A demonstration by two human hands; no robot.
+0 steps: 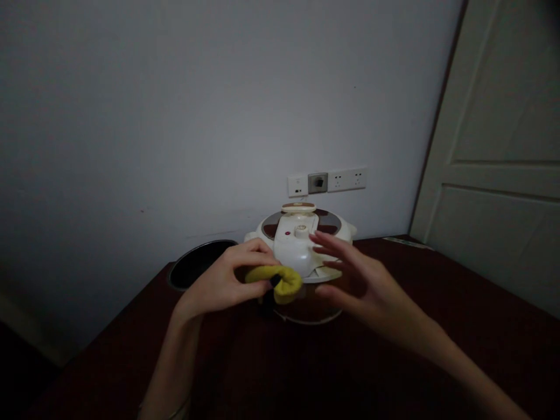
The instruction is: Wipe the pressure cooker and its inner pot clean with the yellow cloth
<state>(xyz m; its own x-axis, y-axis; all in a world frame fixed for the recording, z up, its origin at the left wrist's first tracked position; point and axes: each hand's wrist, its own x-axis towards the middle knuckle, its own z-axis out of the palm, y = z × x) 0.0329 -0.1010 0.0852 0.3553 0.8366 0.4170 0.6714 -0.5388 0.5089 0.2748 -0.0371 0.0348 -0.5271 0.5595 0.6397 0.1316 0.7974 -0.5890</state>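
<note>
A folded yellow cloth (286, 284) is gripped by my left hand (234, 277), between the thumb below and the fingers above. My right hand (356, 277) is open, its fingers and thumb apart, just right of the cloth and holding nothing. Behind both hands stands a white rice cooker (293, 251) with its lid down, a handle at the back and a small knob on top. My hands cover part of its front and sides. Whether either hand touches the cooker I cannot tell.
A dark round pot (199, 265) sits left of the cooker near the wall. The dark red table (437, 303) runs to the wall, where sockets (347, 179) are mounted above the cooker. A flat, thin strip (408, 242) lies at the back right, near a pale door (499, 157).
</note>
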